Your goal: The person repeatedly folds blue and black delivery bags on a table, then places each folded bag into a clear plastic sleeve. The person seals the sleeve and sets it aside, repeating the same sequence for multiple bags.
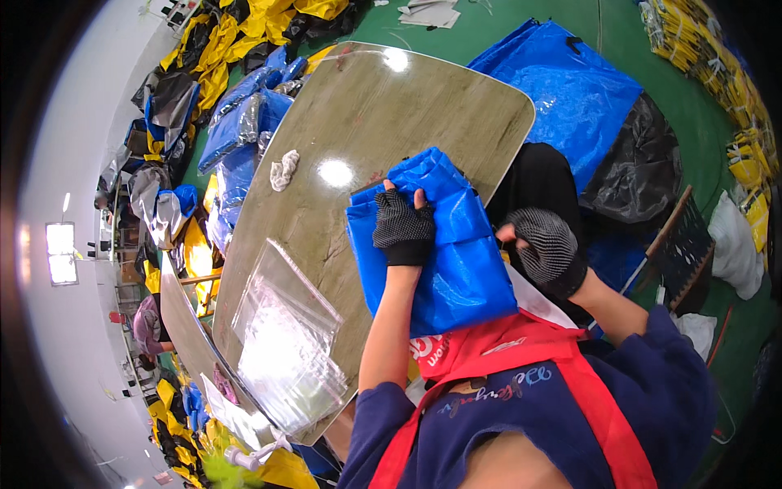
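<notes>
A folded blue plastic sheet or bag (pixel 460 244) lies partly on the wood-grain table (pixel 358 106) and reaches over its near edge to my red apron (pixel 489 346). My left hand (pixel 403 228), in a black dotted glove with bare fingertips, rests palm down on the bundle, its fingers spread. To the right of the bundle, my right hand (pixel 544 246) in a matching glove hovers apart from it over my dark trousers (pixel 538 183). Its fingers are curled in, and nothing shows in them. Clear plastic bags (pixel 289 350) lie stacked left of my left forearm.
A crumpled white cloth (pixel 283 170) sits on the table. Beyond its right corner, a large blue sheet (pixel 562 90) and a black one (pixel 635 163) lie on the green floor. Wrapped blue packages (pixel 236 134) are piled at left. Another person (pixel 148 324) is at far left.
</notes>
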{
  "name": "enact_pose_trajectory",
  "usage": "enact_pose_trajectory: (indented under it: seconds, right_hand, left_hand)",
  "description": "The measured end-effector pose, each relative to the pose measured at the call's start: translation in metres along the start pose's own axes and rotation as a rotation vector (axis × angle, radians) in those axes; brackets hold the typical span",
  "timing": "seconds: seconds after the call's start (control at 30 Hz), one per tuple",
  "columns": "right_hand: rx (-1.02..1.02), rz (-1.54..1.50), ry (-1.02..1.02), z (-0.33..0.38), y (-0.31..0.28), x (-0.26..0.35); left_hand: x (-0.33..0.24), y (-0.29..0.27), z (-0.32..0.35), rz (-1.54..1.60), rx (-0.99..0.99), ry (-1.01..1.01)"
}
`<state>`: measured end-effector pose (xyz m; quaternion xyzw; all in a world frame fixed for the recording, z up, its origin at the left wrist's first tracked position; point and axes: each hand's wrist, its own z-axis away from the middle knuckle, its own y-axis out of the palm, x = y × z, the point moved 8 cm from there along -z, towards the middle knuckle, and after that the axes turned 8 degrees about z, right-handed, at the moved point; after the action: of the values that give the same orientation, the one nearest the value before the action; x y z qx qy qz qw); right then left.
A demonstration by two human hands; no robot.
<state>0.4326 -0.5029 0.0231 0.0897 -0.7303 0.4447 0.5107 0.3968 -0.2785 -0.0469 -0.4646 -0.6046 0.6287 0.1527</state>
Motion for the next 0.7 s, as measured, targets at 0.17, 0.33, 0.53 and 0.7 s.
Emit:
enact_pose_trajectory:
  seconds: [0.17, 0.33, 0.53, 0.7]
  right_hand:
    - [-0.193, 0.673, -0.369, -0.101, 0.057, 0.031]
    - [-0.097, 0.612, -0.34, -0.118, 0.083, -0.02]
    - [-0.013, 0.465, -0.198, -0.112, 0.083, -0.06]
    - [0.087, 0.454, -0.242, -0.112, 0.088, -0.07]
  left_hand:
    - [-0.025, -0.009, -0.014, -0.155, 0.118, 0.451]
    - [0.032, -0.007, -0.026, -0.003, 0.066, 0.439]
    - [0.005, 0.004, -0.034, 0.021, 0.291, 0.523]
    - [0.01, 0.013, -0.035, 0.099, 0.237, 0.533]
